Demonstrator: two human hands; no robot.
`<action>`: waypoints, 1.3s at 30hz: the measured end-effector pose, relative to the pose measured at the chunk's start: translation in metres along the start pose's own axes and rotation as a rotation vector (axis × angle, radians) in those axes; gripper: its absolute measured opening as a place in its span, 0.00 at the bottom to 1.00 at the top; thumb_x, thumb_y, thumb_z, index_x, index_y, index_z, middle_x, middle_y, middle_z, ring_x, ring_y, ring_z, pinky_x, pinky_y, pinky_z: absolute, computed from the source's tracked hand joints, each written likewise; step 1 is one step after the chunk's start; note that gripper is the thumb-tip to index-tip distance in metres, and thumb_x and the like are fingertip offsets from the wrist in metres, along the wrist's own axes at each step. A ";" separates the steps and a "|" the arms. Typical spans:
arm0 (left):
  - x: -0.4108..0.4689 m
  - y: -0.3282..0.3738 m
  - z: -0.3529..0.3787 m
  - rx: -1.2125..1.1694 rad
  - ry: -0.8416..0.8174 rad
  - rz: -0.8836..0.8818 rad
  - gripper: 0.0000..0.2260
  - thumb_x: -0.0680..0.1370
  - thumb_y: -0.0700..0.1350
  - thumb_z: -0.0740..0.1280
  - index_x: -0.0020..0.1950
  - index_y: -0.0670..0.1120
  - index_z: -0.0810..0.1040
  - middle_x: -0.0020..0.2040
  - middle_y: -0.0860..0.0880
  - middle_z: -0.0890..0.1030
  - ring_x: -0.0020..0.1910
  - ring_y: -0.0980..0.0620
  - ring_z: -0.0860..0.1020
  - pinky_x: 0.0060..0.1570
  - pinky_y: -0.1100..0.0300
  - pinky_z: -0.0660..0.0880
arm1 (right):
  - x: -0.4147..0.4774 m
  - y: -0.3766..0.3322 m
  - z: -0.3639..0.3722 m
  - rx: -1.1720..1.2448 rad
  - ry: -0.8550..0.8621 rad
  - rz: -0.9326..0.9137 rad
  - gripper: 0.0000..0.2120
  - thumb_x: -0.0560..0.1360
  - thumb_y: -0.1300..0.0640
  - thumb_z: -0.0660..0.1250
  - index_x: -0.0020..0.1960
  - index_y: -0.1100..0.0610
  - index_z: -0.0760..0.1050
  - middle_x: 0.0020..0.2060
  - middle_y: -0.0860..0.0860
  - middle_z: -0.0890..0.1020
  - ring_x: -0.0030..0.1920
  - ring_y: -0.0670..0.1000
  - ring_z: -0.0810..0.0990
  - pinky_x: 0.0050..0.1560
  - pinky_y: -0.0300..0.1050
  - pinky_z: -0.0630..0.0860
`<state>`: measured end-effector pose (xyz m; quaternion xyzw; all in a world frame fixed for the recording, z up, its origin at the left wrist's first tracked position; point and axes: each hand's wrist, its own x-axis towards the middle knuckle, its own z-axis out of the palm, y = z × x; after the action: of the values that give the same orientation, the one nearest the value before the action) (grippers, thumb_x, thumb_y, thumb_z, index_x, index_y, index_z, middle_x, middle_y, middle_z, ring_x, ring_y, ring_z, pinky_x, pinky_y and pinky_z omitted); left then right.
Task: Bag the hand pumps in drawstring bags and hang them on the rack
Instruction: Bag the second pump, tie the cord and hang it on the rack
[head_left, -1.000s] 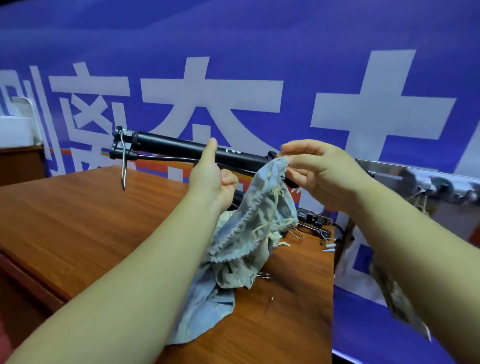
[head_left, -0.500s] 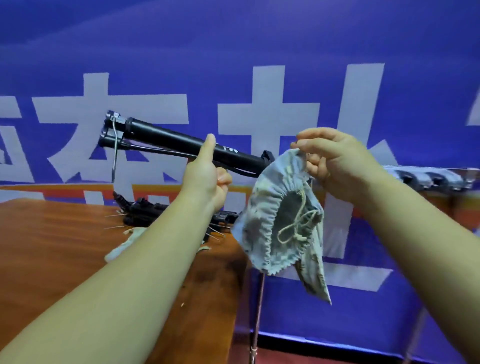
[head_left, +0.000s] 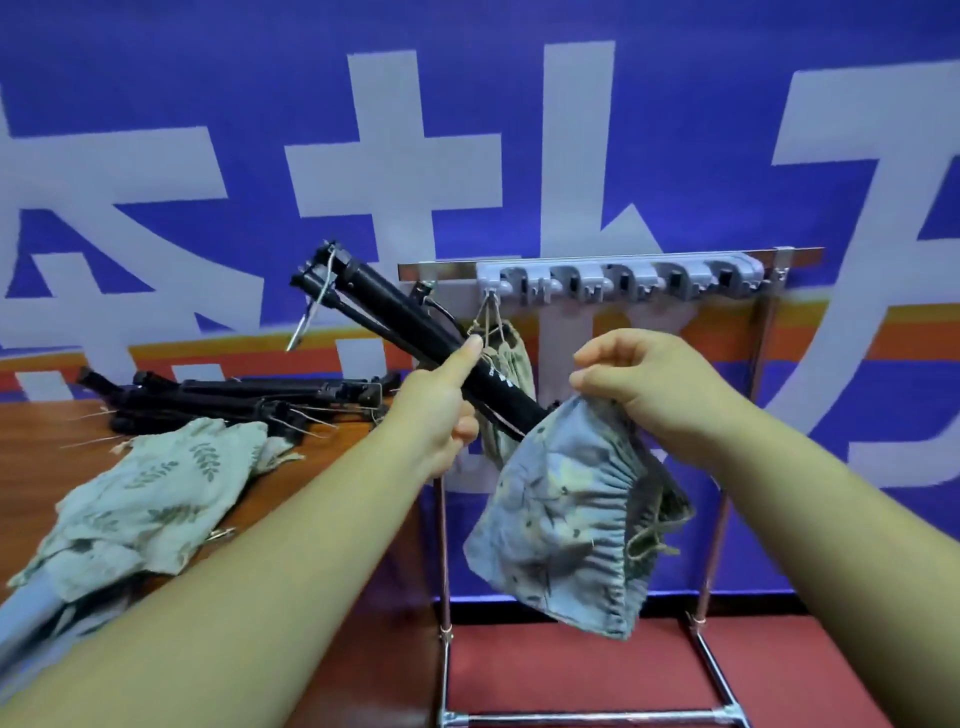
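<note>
At frame centre, the left hand (head_left: 441, 410) clamps a long black hand pump (head_left: 415, 332), tilted toward upper left. The right hand (head_left: 649, 384) pinches the rim of a blue-grey floral drawstring bag (head_left: 561, 519), its gathered mouth touching the pump's lower end.

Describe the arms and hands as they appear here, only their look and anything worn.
Both forearms are bare to the frame's lower edge: no sleeves, gloves or watch. The left hand and right hand show no rings or markings on the visible fingers.
</note>
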<state>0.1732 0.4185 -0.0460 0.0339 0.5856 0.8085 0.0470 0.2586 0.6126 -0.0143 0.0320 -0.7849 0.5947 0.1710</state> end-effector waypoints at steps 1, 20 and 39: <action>-0.001 -0.016 0.001 0.054 -0.015 -0.040 0.14 0.77 0.54 0.74 0.45 0.46 0.74 0.36 0.50 0.68 0.23 0.56 0.57 0.19 0.64 0.56 | -0.005 0.013 -0.001 0.005 -0.004 0.033 0.06 0.71 0.65 0.75 0.44 0.56 0.80 0.27 0.46 0.79 0.23 0.42 0.71 0.26 0.34 0.66; -0.007 -0.103 -0.026 0.558 -0.264 -0.046 0.15 0.78 0.63 0.65 0.49 0.53 0.78 0.34 0.46 0.65 0.25 0.53 0.60 0.27 0.60 0.58 | -0.026 0.126 0.040 0.054 -0.257 0.418 0.18 0.67 0.66 0.79 0.53 0.56 0.78 0.48 0.56 0.85 0.42 0.48 0.84 0.37 0.37 0.77; -0.004 -0.081 -0.024 0.166 -0.238 0.007 0.03 0.81 0.47 0.68 0.54 0.51 0.77 0.34 0.53 0.77 0.23 0.56 0.67 0.23 0.63 0.59 | -0.004 0.116 0.076 -0.113 -0.343 0.424 0.19 0.59 0.51 0.81 0.46 0.56 0.84 0.38 0.56 0.82 0.37 0.52 0.79 0.42 0.50 0.74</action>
<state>0.1774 0.4206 -0.1304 0.1353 0.6407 0.7477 0.1105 0.2152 0.5736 -0.1399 -0.0425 -0.8235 0.5583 -0.0913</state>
